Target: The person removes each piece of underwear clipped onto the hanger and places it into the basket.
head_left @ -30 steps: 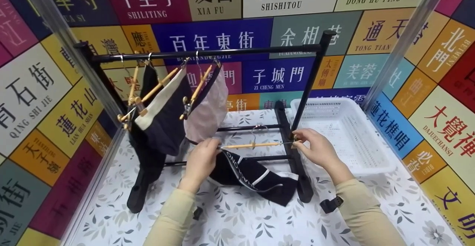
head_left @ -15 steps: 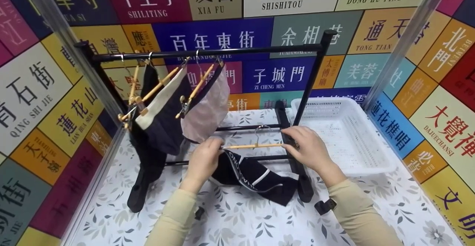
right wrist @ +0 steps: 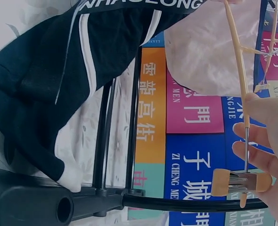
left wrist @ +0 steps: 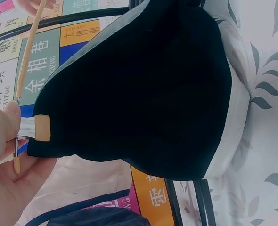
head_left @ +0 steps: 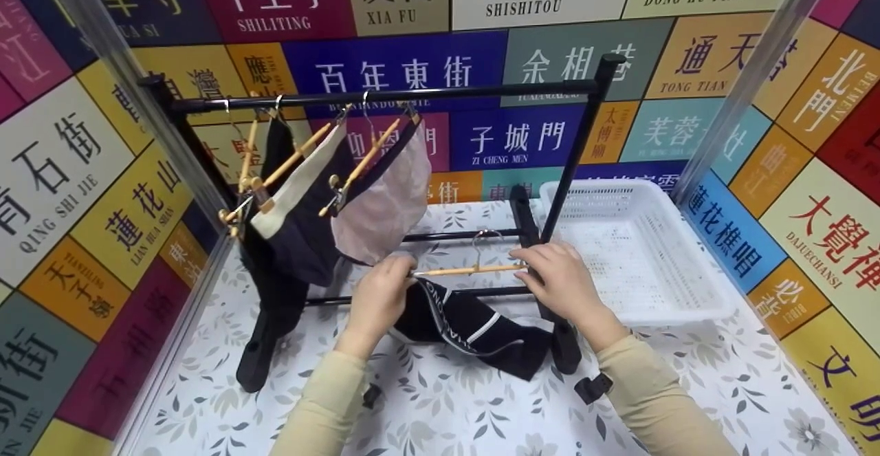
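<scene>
In the head view my left hand [head_left: 379, 301] pinches the left end of a wooden clip hanger [head_left: 450, 272]. A pair of black boxer briefs [head_left: 474, 325] with a lettered waistband hangs down from that end. The left wrist view shows its corner in the hanger's left clip [left wrist: 42, 128], between my thumb and fingers. My right hand [head_left: 560, 284] pinches the hanger's bar near its other end, thumb on one side and fingers on the other. Beside those fingers, the right clip [right wrist: 241, 182] has no fabric in it. The metal hook [head_left: 486, 241] points upward.
A black garment rack [head_left: 467, 93] stands behind the hands. On its left half hang several clip hangers with garments, among them a pink one [head_left: 388, 194] and a dark one with a cream waistband [head_left: 309, 236]. A white plastic basket [head_left: 694, 305] sits at the right.
My right hand has moved left along the hanger, from its right tip to the bar. The left hand has barely shifted. On the rack, the pink garment's hanger has turned slightly.
</scene>
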Demonstrator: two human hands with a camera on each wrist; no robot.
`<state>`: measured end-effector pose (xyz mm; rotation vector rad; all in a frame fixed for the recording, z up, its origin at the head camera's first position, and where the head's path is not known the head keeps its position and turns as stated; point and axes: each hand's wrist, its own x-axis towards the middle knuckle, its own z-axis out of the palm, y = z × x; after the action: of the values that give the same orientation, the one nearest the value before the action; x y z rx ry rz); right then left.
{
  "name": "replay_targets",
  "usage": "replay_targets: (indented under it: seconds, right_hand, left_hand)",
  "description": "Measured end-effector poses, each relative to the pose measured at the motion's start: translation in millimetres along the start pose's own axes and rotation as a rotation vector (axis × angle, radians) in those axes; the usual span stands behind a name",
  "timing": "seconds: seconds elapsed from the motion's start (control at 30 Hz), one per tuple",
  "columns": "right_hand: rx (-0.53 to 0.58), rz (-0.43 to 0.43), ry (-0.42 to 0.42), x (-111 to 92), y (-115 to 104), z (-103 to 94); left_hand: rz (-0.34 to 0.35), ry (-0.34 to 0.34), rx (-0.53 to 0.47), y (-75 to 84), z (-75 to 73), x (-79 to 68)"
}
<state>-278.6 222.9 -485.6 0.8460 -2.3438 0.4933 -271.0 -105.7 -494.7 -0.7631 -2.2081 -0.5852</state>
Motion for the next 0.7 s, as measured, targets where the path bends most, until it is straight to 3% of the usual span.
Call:
replay_targets:
  seconds: [0.37, 0.7]
  right_hand:
    - [0.012, -0.013, 0.063, -5, 2, 9.2]
    - [0.017, 0.022, 0.083, -7, 2, 13.7]
  left_hand:
    - [-0.044, -0.045, 0.022, 2.0, 1.6, -2.1]
    - [-0.042, -0.06, 0.008, 4.6, -0.4, -2.1]
